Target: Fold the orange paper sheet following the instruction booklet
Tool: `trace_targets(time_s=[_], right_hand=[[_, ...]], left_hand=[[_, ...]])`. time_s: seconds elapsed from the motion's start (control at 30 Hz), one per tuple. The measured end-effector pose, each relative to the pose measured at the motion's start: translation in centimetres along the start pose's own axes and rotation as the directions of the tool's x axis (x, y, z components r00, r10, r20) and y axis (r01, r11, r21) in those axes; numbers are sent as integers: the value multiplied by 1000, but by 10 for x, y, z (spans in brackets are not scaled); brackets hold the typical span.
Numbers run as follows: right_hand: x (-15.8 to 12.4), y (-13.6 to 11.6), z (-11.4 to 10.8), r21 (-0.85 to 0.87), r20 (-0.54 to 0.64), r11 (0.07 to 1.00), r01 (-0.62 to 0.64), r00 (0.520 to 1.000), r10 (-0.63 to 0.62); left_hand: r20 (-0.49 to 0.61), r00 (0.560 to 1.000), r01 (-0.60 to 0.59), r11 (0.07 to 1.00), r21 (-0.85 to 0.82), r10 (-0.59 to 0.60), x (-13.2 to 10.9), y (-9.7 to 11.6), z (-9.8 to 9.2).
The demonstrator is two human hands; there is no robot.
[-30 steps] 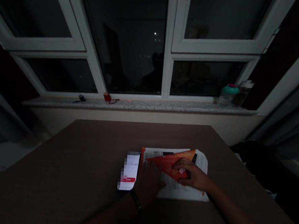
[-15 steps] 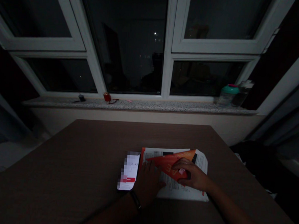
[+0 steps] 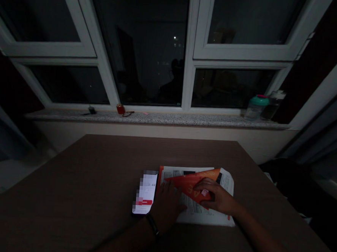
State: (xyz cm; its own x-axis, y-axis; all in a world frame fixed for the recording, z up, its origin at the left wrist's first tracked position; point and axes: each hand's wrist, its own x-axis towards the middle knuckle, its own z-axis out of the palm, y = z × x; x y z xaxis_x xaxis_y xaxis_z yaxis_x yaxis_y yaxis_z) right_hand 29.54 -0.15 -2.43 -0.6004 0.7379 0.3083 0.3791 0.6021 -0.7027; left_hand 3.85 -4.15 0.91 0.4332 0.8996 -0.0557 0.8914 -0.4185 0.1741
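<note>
On the table lies a booklet (image 3: 208,218) with printed white pages and a red-orange cover (image 3: 192,186), which is folded over diagonally to a point at the left. My left hand (image 3: 168,202), a dark band on its wrist, is spread flat over the booklet's left part, its fingertips at the narrow end of the fold. The curled fingers and thumb of my right hand (image 3: 217,197) grip the folded cover. Beside those fingers shows a small pink patch (image 3: 204,192). Left of the booklet, close to my left hand, a phone (image 3: 147,191) lies with its screen lit.
The brown table (image 3: 97,175) reaches toward a speckled windowsill (image 3: 163,119). On the sill stand a teal-lidded bottle (image 3: 256,108), a clear bottle (image 3: 274,106), a small red object with a cord (image 3: 120,109) and a small dark object (image 3: 92,110). The room is dim.
The digits on the phone screen have advanced. Both hands and the booklet stay practically where they were.
</note>
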Motion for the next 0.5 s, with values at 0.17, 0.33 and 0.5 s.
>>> trace_targets(time_s=[0.17,0.33,0.5], right_hand=[[0,0,-1,2,2,1000,-4,1000,4],[-1,1,0,-4,1,1000,-2,1000,2],[0,0,0,7,-2,1000,3,1000,-3]], left_hand=[[-5,1000,-10,1000,-4,10,0,-1,0],[-10,1000,-11,1000,-2,11,1,-1,2],[1,1000,-4,1000,22,3,1,0,1]])
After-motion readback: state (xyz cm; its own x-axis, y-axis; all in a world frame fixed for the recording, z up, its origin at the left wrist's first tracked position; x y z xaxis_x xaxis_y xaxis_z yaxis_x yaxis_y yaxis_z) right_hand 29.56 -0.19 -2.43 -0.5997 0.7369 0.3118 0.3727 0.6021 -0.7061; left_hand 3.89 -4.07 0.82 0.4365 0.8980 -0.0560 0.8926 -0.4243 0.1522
